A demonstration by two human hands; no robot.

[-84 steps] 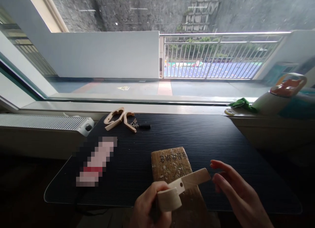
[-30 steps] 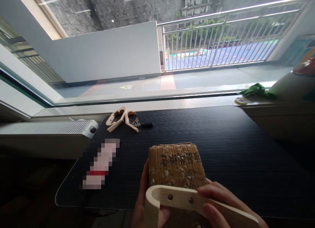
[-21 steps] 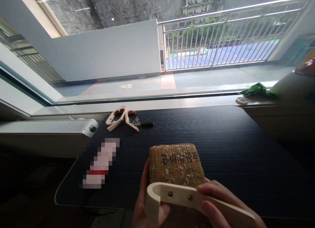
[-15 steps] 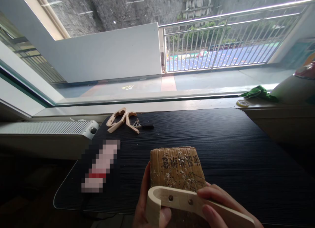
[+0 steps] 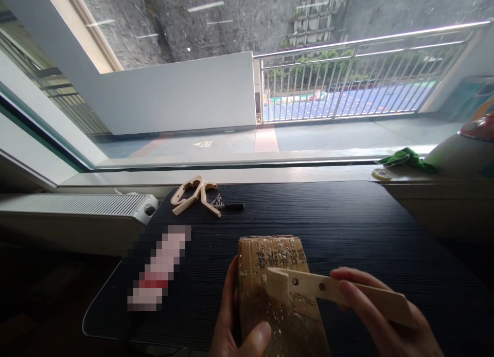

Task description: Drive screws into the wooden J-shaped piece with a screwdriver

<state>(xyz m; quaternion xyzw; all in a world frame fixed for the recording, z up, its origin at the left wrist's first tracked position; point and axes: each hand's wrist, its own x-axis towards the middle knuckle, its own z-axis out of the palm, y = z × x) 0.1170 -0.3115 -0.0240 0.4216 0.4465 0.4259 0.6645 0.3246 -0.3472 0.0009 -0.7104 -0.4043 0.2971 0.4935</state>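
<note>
Since a moment ago the wooden bar (image 5: 339, 292) has turned: its curved hook end no longer faces the camera at lower left, and the bar now lies flatter across the cardboard block (image 5: 276, 290), the left hand's thumb having let go of it. The right hand (image 5: 382, 321) now carries it alone, fingers closed around the right half, thumb on top.

Its long axis runs left to right, dipping slightly toward the right. The hook end points left and sits over the block's middle, probably touching it, though the angle makes contact hard to judge. Two screw holes show on the near face, just left of the right thumb. The tapered tail sticks out past the right hand toward the right edge.

So the bar's free end lies left of the right hand's grip, and the left hand (image 5: 235, 321) is the nearer one to it. That hand is clamped on the block, fingers along its left side and thumb across the lower front, holding it on the black worktop (image 5: 347, 223).

More wooden pieces (image 5: 195, 192) and a small screwdriver (image 5: 231, 206) lie well apart at the far left of the worktop.
</note>
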